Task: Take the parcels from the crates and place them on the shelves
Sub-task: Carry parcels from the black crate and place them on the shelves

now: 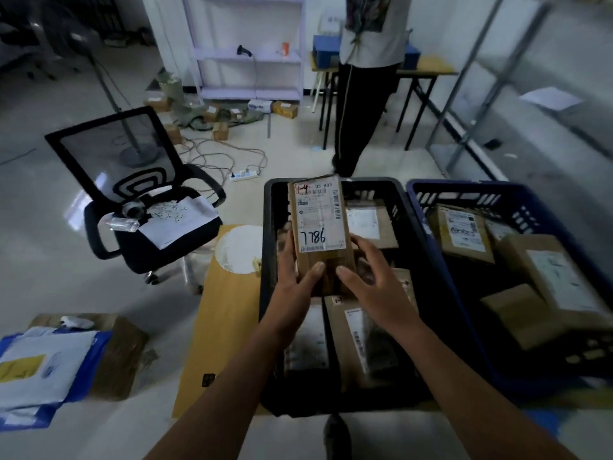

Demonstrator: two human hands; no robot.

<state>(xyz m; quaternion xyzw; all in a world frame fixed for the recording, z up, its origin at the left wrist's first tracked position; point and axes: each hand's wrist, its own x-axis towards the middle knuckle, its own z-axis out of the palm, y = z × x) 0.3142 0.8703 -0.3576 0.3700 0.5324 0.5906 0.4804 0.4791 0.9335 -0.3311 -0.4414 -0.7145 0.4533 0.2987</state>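
Over black crate (381,184), left hand (292,280), right hand (376,283), fingers (315,272) gripping parcel (318,220), blue crate (464,185) beside, person (361,94) ahead

Parcel (320,227): matt brown cardboard, smooth white paper label. Black crate (267,277) at 6 o'clock, blue crate (464,186) at 4 o'clock: plastic, slight sheen. Chair (109,151) at 10 o'clock: black mesh back. Floor (39,210): glossy, reflective. Surface (225,327): matt yellow, wood-look.

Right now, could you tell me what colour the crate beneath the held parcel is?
The crate under the parcel is black, clearest in the head view.
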